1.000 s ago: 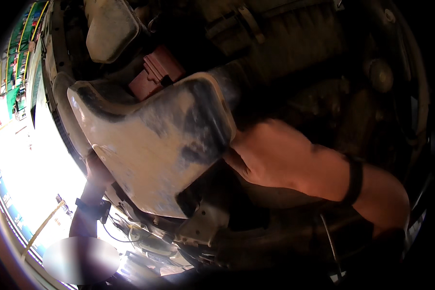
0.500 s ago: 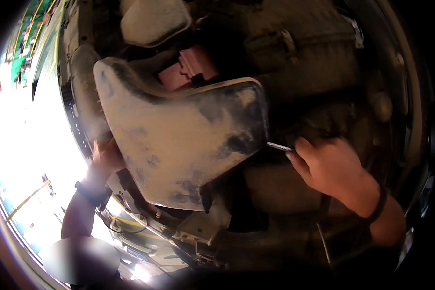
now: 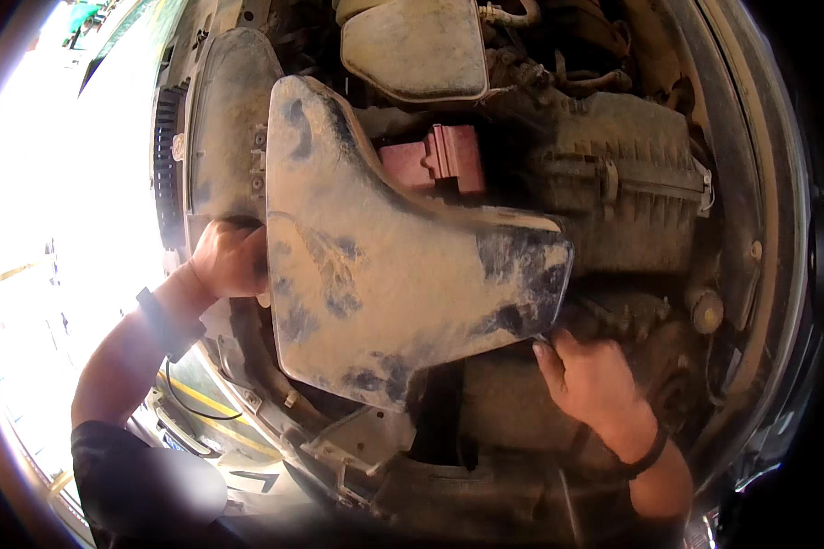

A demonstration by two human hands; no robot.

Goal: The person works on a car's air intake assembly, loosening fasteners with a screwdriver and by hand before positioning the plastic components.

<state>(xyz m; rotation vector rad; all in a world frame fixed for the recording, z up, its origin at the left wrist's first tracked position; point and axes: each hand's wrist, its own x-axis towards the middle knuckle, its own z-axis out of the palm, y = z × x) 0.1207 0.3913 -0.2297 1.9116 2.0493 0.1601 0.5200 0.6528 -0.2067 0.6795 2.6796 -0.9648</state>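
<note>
A large, dusty, angular plastic cover (image 3: 375,256) with dark rubbed patches spans the middle of an engine bay. At its left edge my left hand (image 3: 232,258) is closed, its fingertips partly hidden behind the rim. My right hand (image 3: 590,380) is by the cover's lower right corner, fingers pinched on a thin metal rod (image 3: 542,339). Only a short bit of the rod shows, close to the cover's edge; the rest lies hidden in the hand.
Beyond the cover sit a reddish plastic box (image 3: 447,157) and a dusty engine cover (image 3: 417,50). A ribbed black housing (image 3: 623,174) stands to the right. The front bodywork (image 3: 247,398) and a metal bracket (image 3: 362,439) lie along the lower left.
The view has shifted, so the cover and both hands sit elsewhere in the picture. My right hand is nearer the cover's corner, and less of the metal rod shows.
</note>
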